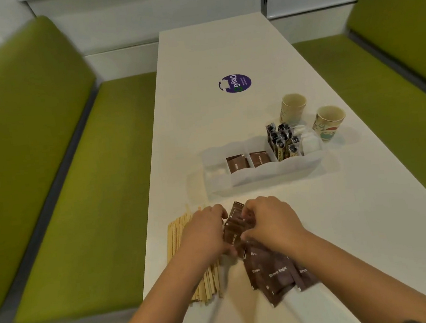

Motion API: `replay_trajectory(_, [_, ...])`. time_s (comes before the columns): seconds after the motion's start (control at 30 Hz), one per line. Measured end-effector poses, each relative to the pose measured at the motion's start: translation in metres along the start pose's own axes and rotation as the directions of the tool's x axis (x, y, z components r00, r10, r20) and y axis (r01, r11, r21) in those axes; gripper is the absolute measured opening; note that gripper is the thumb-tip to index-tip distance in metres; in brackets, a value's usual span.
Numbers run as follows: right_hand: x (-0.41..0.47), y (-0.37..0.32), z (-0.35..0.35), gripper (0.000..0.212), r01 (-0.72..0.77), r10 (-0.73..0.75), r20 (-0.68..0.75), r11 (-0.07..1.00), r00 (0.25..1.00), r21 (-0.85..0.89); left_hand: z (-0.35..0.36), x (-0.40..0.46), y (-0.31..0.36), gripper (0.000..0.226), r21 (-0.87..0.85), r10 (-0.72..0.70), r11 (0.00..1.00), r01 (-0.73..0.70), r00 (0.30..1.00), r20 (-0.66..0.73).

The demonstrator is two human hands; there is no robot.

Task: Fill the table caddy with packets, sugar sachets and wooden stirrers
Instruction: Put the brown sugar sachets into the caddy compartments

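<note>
Brown sugar sachets (276, 273) are lying in a heap near the table's (221, 55) near edge, and both hands are gripping a small bunch lifted from it: left hand (203, 230), right hand (270, 218), close together. Wooden stirrers (181, 243) are lying along the left edge. Toward the right edge, the translucent caddy (260, 172) is holding sachets and dark packets (282, 141).

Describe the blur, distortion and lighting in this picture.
Head view: wide-angle lens bows the table edges and green benches; motion blur smears both forearms and the translucent caddy; "Brown Sugar" on the sachets stays readable; light is soft and even, shadows faint.
</note>
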State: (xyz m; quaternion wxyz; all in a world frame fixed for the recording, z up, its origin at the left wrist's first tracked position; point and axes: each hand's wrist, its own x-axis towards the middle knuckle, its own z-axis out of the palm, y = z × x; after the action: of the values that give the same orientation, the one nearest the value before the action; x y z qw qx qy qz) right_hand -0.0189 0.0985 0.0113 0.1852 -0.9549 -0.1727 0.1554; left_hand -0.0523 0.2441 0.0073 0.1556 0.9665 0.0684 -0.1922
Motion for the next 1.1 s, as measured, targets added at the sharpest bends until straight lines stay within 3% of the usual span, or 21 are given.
replay_trajectory(0.2, [0.001, -0.003, 0.016, 0.052, -0.034, 0.031, -0.04, 0.995, 0.999, -0.09, 0.015, -0.003, -0.002, 0.08, -0.024, -0.034, 0.999, 0.033, 0.998, -0.046])
replay_trajectory(0.47, [0.001, -0.007, 0.014, 0.034, -0.018, 0.014, -0.048, 0.997, 0.999, -0.081, 0.018, -0.004, -0.004, 0.071, -0.093, -0.038, 0.995, 0.031, 0.996, -0.076])
replay_trajectory(0.57, [0.0, -0.008, 0.012, 0.017, -0.008, 0.007, -0.048, 1.0, 0.999, -0.018, 0.019, -0.005, -0.006, 0.063, -0.115, -0.032, 0.993, 0.024, 0.997, -0.07])
replay_trajectory(0.7, [0.001, -0.008, 0.007, 0.012, -0.037, 0.033, 0.04, 0.994, 0.999, 0.108, 0.018, -0.004, -0.01, 0.041, -0.139, 0.002, 0.99, -0.01, 0.998, -0.064])
replay_trajectory(0.87, [0.006, -0.007, -0.007, 0.013, -0.032, 0.023, 0.049, 0.982, 0.999, 0.184, 0.007, -0.005, -0.013, 0.022, -0.301, 0.013, 0.953, -0.042, 0.995, -0.097])
replay_trajectory(1.1, [0.021, -0.011, -0.053, 0.018, 0.139, -0.143, -0.051, 0.987, 0.988, -0.074, -0.025, 0.005, 0.011, 0.024, -0.372, 0.057, 0.919, -0.133, 0.976, -0.209])
